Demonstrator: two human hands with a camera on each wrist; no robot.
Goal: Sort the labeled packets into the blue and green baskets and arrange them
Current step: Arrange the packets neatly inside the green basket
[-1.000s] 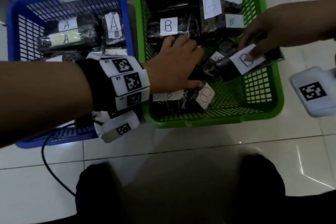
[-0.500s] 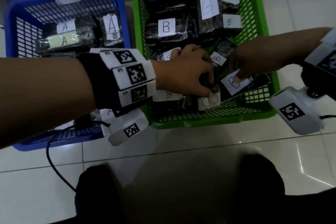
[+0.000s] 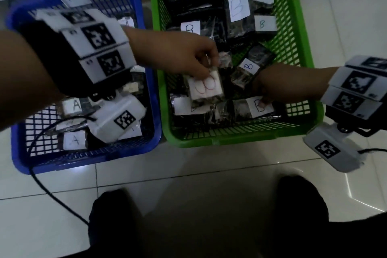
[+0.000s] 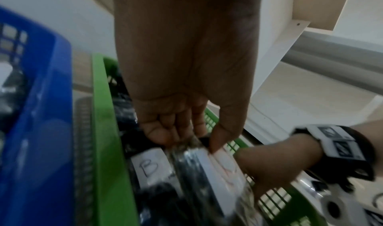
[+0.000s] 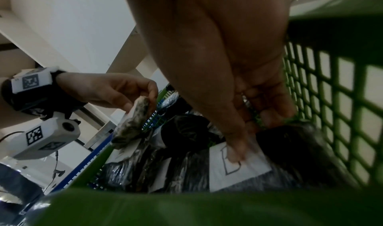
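Left hand (image 3: 180,56) pinches a red-marked packet (image 3: 206,88); right hand (image 3: 272,88) presses a fingertip on a B packet (image 3: 258,108).

Both work inside the green basket (image 3: 301,33), crowded with dark B-labeled packets; the lifted packet hangs above them by its top edge, the pressed one lies near the front wall. The blue basket (image 3: 146,98) with A packets sits just left, under the left wrist camera (image 3: 117,117).

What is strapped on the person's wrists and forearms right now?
Both forearms are bare, with no sleeves. Each wrist wears a black band carrying white plates printed with black square markers. A white camera box with its own marker hangs below the left wrist, trailing a black cable; a matching box hangs below the right wrist.
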